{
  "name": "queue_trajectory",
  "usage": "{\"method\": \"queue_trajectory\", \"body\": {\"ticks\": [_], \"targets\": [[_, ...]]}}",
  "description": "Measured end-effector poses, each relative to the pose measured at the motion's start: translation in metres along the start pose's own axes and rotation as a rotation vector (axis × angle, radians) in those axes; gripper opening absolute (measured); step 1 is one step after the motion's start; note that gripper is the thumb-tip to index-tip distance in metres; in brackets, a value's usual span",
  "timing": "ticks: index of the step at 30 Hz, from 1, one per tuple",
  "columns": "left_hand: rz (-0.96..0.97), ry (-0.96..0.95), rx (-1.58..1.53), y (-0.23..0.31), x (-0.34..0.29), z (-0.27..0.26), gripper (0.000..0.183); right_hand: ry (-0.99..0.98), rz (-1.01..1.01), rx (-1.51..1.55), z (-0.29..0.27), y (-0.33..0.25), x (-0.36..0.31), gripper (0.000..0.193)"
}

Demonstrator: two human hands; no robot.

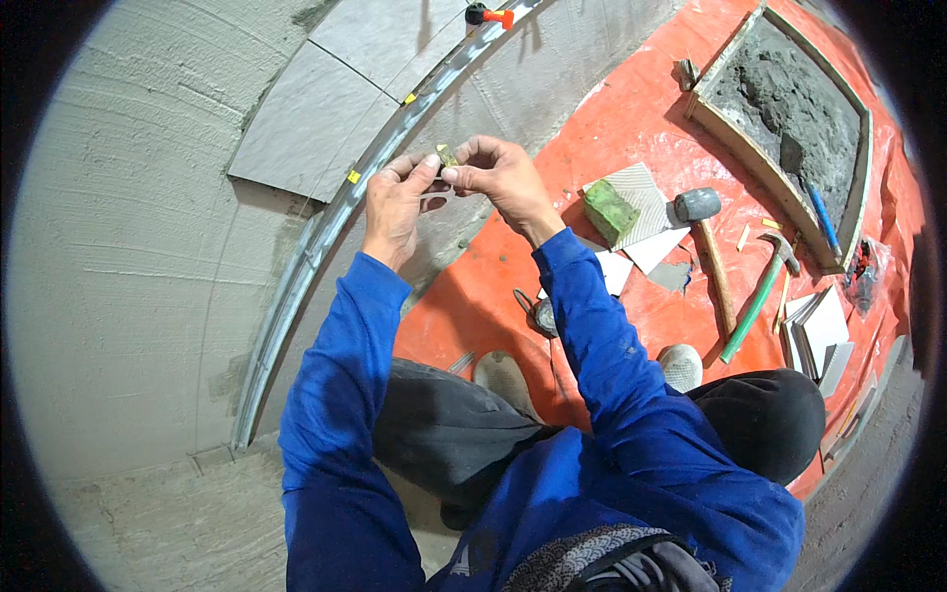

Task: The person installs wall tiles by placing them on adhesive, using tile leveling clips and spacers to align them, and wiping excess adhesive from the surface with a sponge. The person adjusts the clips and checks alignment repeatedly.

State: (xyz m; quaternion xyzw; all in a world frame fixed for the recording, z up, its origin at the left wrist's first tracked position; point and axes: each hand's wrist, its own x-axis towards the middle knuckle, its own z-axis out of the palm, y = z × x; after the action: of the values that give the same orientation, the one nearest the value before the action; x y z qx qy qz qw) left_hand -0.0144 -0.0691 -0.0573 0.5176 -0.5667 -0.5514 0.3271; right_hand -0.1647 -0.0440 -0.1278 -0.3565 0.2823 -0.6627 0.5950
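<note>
In front of the wall my left hand (395,209) and my right hand (501,182) meet, each with thumb and fingers pinched. Between their fingertips is a small yellowish piece (447,156), too small to name for certain. A thin pale strip (439,189) shows just below it, between the hands. Directly behind my hands a metal rail (382,148) runs along the wall, with small yellow wedges (353,178) on it. Large grey tiles (314,118) are set on the wall above the rail.
An orange sheet (464,311) covers the floor. On it lie a green sponge (612,212), a rubber mallet (712,247), a claw hammer (760,301), tile pieces (819,331) and a tape measure (545,316). A wooden-sided trough (750,158) holds grey mortar. An orange-and-black tool (490,16) sits atop the rail.
</note>
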Motion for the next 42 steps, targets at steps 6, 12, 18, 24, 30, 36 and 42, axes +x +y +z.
{"method": "queue_trajectory", "body": {"ticks": [6,12,18,24,30,36,42], "targets": [[-0.043,0.024,-0.08,0.003,0.003,0.002,0.021,0.086,-0.09,-0.198,0.012,-0.001,0.008,0.013],[-0.183,0.082,-0.258,-0.002,0.007,-0.002,0.011,0.118,-0.257,-0.357,0.019,0.003,0.008,0.013],[-0.5,-0.158,-0.451,-0.004,0.01,-0.008,0.019,0.067,-0.2,-0.073,0.025,0.004,0.009,0.009],[-0.35,-0.085,-0.098,-0.005,-0.006,-0.01,0.034,0.183,-0.233,-0.356,0.026,0.001,0.036,0.015],[-0.304,-0.055,-0.063,-0.006,-0.002,-0.024,0.038,0.042,-0.137,-0.376,0.032,0.002,0.066,0.017],[-0.236,0.085,-0.139,-0.008,0.002,-0.029,0.035,0.02,-0.086,-0.334,0.03,0.0,0.07,0.017],[-0.194,0.13,-0.303,-0.004,0.012,-0.02,0.038,0.13,-0.123,-0.288,0.035,0.008,0.073,0.011]]}}
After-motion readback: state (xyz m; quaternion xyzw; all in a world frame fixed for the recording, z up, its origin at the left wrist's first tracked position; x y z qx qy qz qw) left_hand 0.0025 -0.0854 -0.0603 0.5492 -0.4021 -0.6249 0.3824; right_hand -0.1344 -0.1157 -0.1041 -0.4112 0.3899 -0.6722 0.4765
